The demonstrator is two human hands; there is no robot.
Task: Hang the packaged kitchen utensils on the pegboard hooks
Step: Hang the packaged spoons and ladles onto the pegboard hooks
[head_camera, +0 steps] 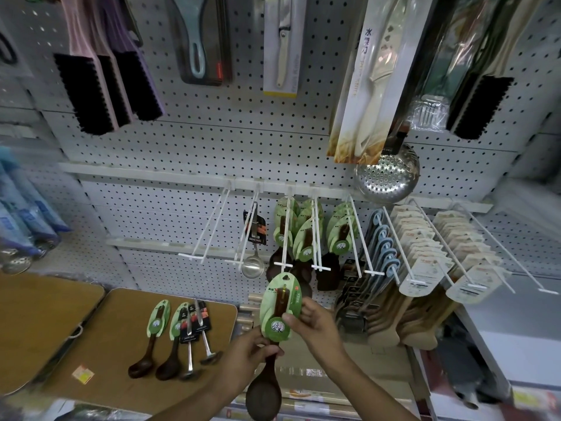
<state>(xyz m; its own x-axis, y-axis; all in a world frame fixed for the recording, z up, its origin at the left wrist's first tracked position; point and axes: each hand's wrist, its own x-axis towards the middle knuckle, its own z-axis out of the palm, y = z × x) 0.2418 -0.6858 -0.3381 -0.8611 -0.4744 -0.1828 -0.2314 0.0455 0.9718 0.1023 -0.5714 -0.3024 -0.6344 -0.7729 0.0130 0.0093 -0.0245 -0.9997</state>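
We held one spoon (274,323) upright just below the hooks (283,238), card end up, so its hang hole faced the prong. Our left hand (243,354) clenched round the handle under the card to steady it; our right hand (312,325) pinched the card's edge to aim it. Four more utensils (179,332) lay waiting on the worktop (100,354).
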